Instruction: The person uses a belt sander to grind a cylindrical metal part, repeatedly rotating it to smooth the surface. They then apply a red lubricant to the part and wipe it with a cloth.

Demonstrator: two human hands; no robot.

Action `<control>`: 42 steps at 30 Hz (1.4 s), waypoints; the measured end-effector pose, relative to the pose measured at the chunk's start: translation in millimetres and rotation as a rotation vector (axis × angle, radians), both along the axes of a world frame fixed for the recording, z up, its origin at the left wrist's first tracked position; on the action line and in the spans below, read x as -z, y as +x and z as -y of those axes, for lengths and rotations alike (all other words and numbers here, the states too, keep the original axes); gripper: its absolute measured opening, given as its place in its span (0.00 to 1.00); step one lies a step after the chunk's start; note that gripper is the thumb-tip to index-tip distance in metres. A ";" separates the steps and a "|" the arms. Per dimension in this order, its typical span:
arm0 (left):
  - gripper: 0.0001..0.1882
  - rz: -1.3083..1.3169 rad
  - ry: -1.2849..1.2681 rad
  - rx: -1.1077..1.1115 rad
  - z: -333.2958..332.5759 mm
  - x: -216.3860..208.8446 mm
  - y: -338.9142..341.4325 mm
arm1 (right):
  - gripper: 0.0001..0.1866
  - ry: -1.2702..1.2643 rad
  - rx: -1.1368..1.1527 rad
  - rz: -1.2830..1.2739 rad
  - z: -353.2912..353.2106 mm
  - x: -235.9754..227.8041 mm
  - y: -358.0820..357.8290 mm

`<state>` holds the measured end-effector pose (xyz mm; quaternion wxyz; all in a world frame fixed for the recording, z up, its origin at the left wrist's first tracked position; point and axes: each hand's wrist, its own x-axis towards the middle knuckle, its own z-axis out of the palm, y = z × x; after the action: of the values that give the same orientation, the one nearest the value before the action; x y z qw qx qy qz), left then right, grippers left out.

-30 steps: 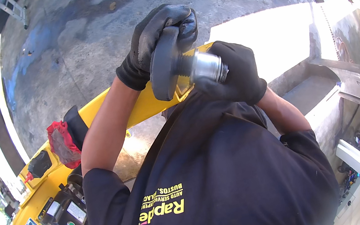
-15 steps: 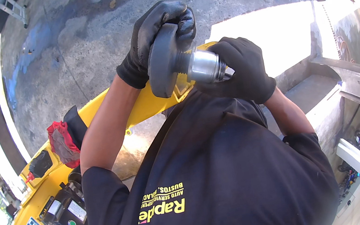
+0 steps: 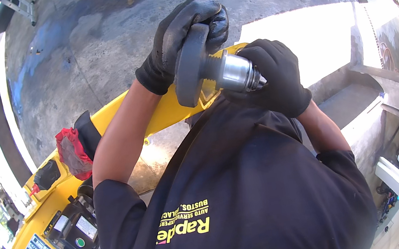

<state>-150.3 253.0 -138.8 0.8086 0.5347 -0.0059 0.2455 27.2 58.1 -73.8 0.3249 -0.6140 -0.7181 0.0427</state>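
Observation:
A black disc (image 3: pixel 192 65) sits on a thick threaded shaft (image 3: pixel 211 68), with a shiny metal sleeve (image 3: pixel 234 73) further along and a tapered metal tip at its right end. My left hand (image 3: pixel 185 35), in a black glove, is closed over the far edge of the disc, fingers curled into a fist; the palm side is partly hidden. At the tip end, my right hand (image 3: pixel 278 75), also gloved in black, is wrapped round the sleeve's far side, with the fingertips out of sight. Behind these parts runs a yellow beam (image 3: pixel 166 110).
A red and grey cloth (image 3: pixel 74 153) and a black wrap hang on the beam at left. Below them stands a yellow machine with a black motor unit (image 3: pixel 76 228). A metal trough (image 3: pixel 349 95) lies at right. Concrete floor (image 3: pixel 103 46) spreads beyond, partly in bright sunlight.
Both hands and the shaft sit slightly further right in the picture, as does the background. More of the metal tip shows beside my right hand. Both hands stay closed.

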 end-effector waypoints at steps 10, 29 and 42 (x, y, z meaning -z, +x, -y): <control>0.17 0.006 0.121 -0.038 -1.3 -4.7 -0.9 | 0.31 -0.316 0.072 -0.450 7.1 -26.1 -18.8; 0.14 0.106 -0.126 0.078 0.1 0.6 2.5 | 0.29 -0.039 0.016 -0.065 -0.2 -8.2 -17.7; 0.14 -0.029 0.120 -0.086 -4.8 -10.1 -4.8 | 0.28 0.049 0.059 -0.333 -4.8 -9.7 -23.8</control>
<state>-155.1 257.8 -128.7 0.7638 0.5855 0.0142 0.2712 3.4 62.8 -64.1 0.4554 -0.6109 -0.6370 0.1167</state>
